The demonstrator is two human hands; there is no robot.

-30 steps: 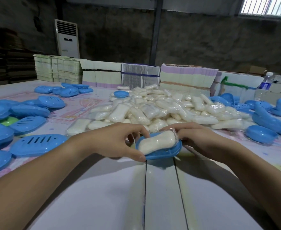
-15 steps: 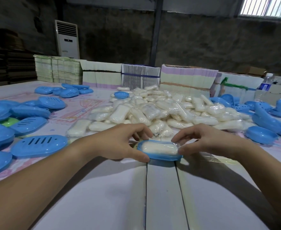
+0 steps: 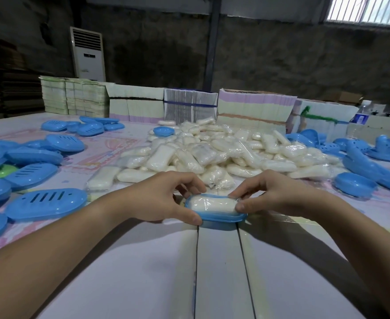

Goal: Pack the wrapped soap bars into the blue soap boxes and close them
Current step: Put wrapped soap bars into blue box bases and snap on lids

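Observation:
A blue soap box base [image 3: 221, 219] rests on the white table in front of me, with no lid on it. A wrapped white soap bar [image 3: 211, 204] lies flat inside it. My left hand [image 3: 162, 199] grips the box's left end, thumb on the front rim. My right hand [image 3: 272, 194] pinches the right end of the box and the bar's wrapper. Behind them spreads a big pile of wrapped soap bars [image 3: 224, 155].
Slotted blue lids and closed boxes [image 3: 47, 203] cover the table's left side. More blue box halves [image 3: 355, 186] lie at the right. Stacks of flat cartons [image 3: 253, 107] line the far edge. A water bottle [image 3: 360, 116] stands at the far right.
The soap bar went from tilted on the box rim to lying flat inside the box. Both hands shifted to the box's two ends.

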